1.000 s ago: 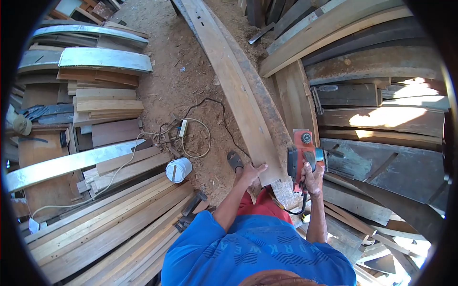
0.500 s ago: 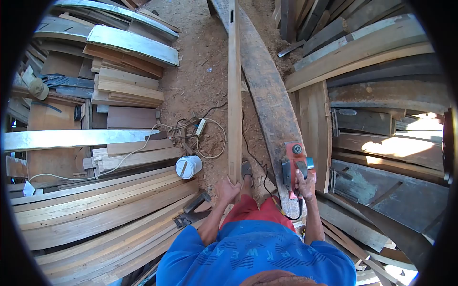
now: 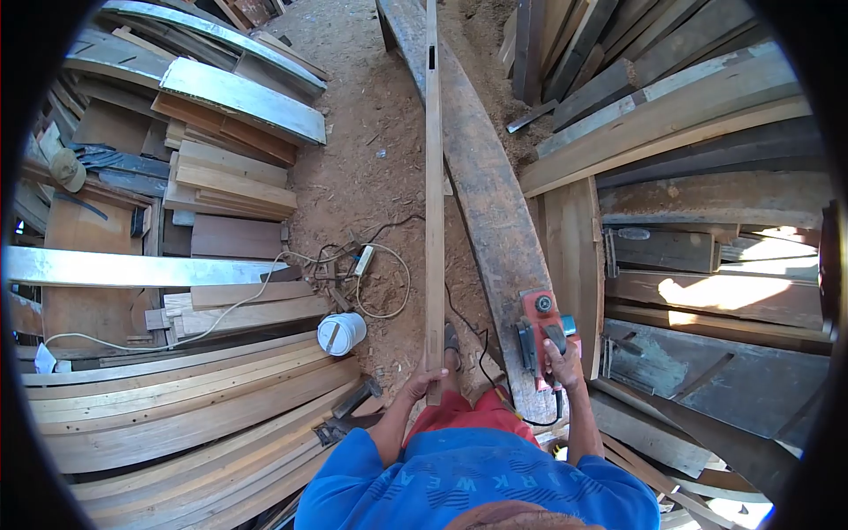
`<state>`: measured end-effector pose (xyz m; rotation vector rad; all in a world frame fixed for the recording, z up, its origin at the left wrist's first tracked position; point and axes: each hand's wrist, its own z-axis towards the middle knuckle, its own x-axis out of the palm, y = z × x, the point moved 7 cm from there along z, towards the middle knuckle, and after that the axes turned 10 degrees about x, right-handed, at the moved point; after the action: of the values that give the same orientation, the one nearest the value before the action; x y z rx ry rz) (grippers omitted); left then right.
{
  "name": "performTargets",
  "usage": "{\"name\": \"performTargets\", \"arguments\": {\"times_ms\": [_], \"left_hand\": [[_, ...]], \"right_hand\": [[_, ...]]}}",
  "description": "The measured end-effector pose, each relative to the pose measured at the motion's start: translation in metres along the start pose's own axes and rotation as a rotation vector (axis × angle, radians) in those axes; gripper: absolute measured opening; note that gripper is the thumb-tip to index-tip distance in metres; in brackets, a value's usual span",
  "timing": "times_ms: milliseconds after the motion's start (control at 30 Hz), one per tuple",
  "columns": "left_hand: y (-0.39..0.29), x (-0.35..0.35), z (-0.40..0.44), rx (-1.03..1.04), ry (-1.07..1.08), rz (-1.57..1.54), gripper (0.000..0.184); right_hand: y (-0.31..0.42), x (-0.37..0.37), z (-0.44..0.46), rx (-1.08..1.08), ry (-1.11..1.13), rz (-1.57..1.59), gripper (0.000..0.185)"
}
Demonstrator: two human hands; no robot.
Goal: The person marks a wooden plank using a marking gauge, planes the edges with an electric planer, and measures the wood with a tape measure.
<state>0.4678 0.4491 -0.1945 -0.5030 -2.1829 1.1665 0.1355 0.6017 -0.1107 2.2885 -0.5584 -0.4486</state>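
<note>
My left hand (image 3: 422, 385) grips the near end of a long wooden board (image 3: 434, 221), which stands on its narrow edge and points away from me. A dark slot shows near the board's far end. To the right, my right hand (image 3: 564, 362) is closed round the handle of a red electric planer (image 3: 539, 322). The planer rests on the near part of a long, worn bench plank (image 3: 486, 177). Its black cord loops beside the plank's near end.
Stacked planks (image 3: 194, 389) lie at the left, and more timber (image 3: 689, 115) leans at the right. A white bucket (image 3: 342, 335) and a power strip (image 3: 364, 260) with cables sit on the dusty ground (image 3: 353, 190) left of the board.
The board has turned from its broad face onto its narrow edge and swung left off the bench plank's near part. My left hand moved left with it. The planer moved slightly nearer to me.
</note>
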Motion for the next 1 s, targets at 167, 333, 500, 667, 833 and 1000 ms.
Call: {"name": "performTargets", "arguments": {"times_ms": [167, 333, 500, 667, 833, 1000], "left_hand": [[0.03, 0.038, 0.012, -0.007, -0.055, 0.01, 0.114], [0.045, 0.074, 0.031, 0.114, -0.091, 0.097, 0.114], [0.004, 0.096, 0.021, 0.116, -0.111, 0.071, 0.111], [0.02, 0.083, 0.021, 0.16, -0.065, 0.126, 0.112], [0.095, 0.032, 0.005, 0.202, 0.031, 0.243, 0.118], [0.028, 0.08, -0.035, 0.169, 0.045, 0.198, 0.116]], "right_hand": [[-0.006, 0.002, 0.0, 0.024, 0.02, 0.028, 0.039], [-0.007, -0.001, 0.0, 0.019, -0.011, -0.025, 0.043], [-0.011, 0.0, -0.001, 0.011, -0.009, 0.01, 0.041], [-0.021, 0.007, 0.002, 0.004, -0.011, 0.052, 0.04], [-0.024, 0.008, 0.002, -0.005, -0.02, 0.049, 0.038], [-0.036, 0.009, 0.006, -0.001, -0.024, 0.058, 0.037]]}}
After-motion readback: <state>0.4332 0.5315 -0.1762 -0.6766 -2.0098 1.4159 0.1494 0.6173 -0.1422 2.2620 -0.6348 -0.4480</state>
